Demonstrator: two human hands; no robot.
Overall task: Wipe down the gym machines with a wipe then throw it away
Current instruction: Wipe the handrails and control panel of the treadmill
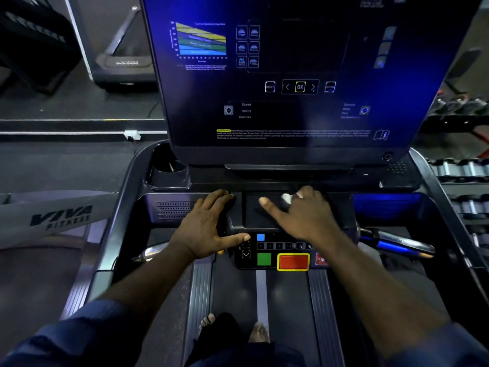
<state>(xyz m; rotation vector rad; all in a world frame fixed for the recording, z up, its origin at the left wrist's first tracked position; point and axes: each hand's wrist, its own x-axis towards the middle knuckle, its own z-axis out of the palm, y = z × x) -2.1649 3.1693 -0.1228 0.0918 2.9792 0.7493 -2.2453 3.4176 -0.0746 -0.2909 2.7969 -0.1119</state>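
Head view: right hand (301, 218), curled grip on wipe (286, 198)

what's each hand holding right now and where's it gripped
The right hand holds a bunched white wipe under its curled fingers against the console; only a corner shows. The left hand rests flat, holding nothing.

The room was dim, and most light came from the treadmill's (127, 207) screen (291, 75), whose blue glow spilled as glare onto the tray (386, 205) and rail (397, 243) at right, while the belt (288, 295) lay in shadow. The wipe (286, 198) showed as a blown-out white smear. Small print on the screen was soft, and the wide lens bent and blurred the far machine (121, 63) and dumbbells (449, 168) at the edges.
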